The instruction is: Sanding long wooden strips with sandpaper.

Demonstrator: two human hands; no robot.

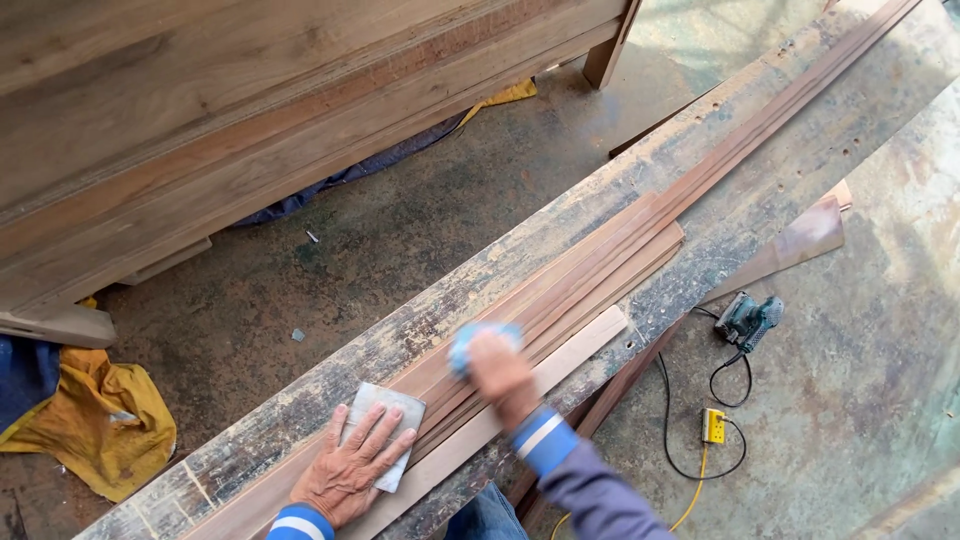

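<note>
Wood strips (560,285): I see them stacked lengthwise along the worn bench (800,160).
Left hand (345,470): fingers spread flat on a grey sandpaper sheet (385,405).
Right hand (503,375): blurred, fingers closed around a blue pad (482,338) pressed on the strips.
Floor, right: power sander (748,320).

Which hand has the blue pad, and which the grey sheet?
The right hand presses the blue pad on the wood strips. The left hand lies flat on the grey sheet.

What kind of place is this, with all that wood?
Most likely a woodworking shop. Thin wooden strips lie on a worn workbench, the left hand presses a sheet of sandpaper, and a power sander sits on the dusty floor.
</note>
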